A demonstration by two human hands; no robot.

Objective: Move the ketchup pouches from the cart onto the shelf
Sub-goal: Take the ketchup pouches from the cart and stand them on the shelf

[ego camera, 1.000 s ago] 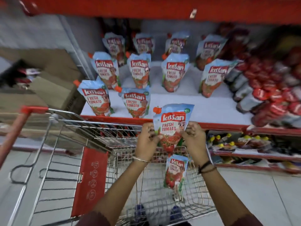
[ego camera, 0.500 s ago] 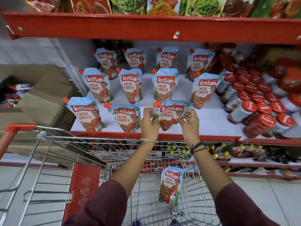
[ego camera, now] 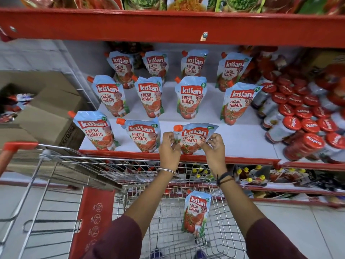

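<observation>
A Kissan ketchup pouch (ego camera: 193, 136) with an orange cap stands at the front of the white shelf (ego camera: 242, 139), third in the front row. My left hand (ego camera: 169, 149) pinches its left edge and my right hand (ego camera: 213, 148) pinches its right edge. Several more pouches stand upright in rows behind and to the left, such as one (ego camera: 143, 134) just beside it. One pouch (ego camera: 197, 212) leans upright in the wire cart (ego camera: 220, 238) below my arms.
Red-lidded Mapro jars (ego camera: 302, 146) lie stacked on the shelf's right side. An open cardboard box (ego camera: 46, 113) sits left of the shelf. The red shelf lip (ego camera: 130, 154) runs just above the cart's rim. A lower shelf holds yellow-capped bottles (ego camera: 257, 178).
Both hands carried the pouch up from above the cart and forward onto the shelf's front row, where it now stands. The view tilted upward.
</observation>
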